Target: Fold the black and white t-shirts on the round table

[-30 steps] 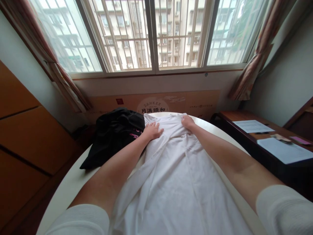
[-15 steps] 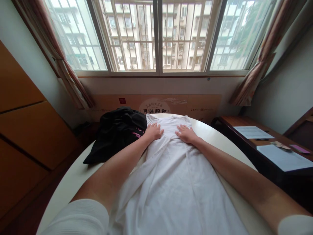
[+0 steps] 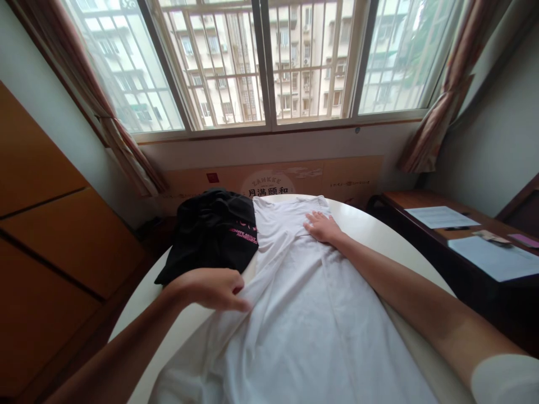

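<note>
A long, wrinkled white garment (image 3: 303, 314) lies across the round white table (image 3: 357, 216), running from the far edge towards me. My right hand (image 3: 322, 226) rests flat on its far right part, fingers spread. At the garment's left edge, my left hand (image 3: 219, 289) is turned sideways with its thumb over the cloth. A gap shows between that thumb and the bent fingers, and the other fingertips are mostly hidden. Just beyond this hand lies a bunched black cloth item (image 3: 206, 235) with pink lettering, beside the garment.
To the right, a brown wooden desk (image 3: 396, 197) holds white papers (image 3: 442, 217) and small items. Orange-brown cabinets (image 3: 54, 235) stand on the left. Behind the table, a printed cardboard panel (image 3: 353, 171) leans below the barred window (image 3: 269, 73), between tied curtains.
My left hand has left the garment's far left part and come nearer along its left edge. My right hand stays in place. The view has tilted slightly.
</note>
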Tool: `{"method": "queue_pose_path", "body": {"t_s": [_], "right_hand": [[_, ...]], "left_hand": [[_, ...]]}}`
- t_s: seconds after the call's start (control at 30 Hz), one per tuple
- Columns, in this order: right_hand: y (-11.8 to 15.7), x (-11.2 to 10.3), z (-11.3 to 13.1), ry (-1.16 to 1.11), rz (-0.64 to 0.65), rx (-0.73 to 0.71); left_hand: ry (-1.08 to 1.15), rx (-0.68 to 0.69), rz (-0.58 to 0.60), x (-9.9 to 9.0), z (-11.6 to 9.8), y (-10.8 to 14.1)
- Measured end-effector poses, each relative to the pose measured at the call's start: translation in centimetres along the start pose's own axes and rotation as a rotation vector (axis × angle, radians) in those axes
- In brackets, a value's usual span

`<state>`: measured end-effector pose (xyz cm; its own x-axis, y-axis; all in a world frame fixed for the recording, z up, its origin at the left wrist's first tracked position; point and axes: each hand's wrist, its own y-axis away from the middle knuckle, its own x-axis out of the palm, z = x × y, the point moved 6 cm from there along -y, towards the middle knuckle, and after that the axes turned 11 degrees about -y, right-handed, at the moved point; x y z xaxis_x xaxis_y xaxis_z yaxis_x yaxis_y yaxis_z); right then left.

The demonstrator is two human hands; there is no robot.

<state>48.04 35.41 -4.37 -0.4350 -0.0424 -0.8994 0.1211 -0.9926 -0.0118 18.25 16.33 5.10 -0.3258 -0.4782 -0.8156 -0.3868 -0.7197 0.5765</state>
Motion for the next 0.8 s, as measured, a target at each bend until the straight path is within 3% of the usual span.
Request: {"method": "queue_pose_path", "body": {"t_s": [0.1,0.17,0.33,0.4,0.5,0.67,0.8], "right_hand": [[0.0,0.0,0.1,-0.006,-0.007,0.001],[0.1,-0.1,0.1,-0.01,-0.012,0.002],[0.2,-0.2,0.2,-0.006,-0.016,0.001],[0.3,-0.2,0.3,0.0,-0.015,0.002],[0.4,-0.1,0.3,0.006,-0.02,0.0],[0.9,-0.7,0.9,0.005,-0.076,-0.025],[2.6,-2.1,2.7,0.017,-0.145,-0.115]], "left_hand": [[0.008,-0.012,0.057,1.2,-0.4,2.9],[0.115,0.042,0.022,0.9,-1.6,4.5],[0.68,0.383,-0.117,-0.6,-8.2,6.9],[0.794,0.436,-0.09,0.3,-10.8,6.9],[0.744,0.415,-0.129,2.5,-13.3,6.6],[0.837,0.459,-0.22,4.5,-14.8,6.5],[1.21,0.489,-0.196,3.8,-13.0,5.9]]}}
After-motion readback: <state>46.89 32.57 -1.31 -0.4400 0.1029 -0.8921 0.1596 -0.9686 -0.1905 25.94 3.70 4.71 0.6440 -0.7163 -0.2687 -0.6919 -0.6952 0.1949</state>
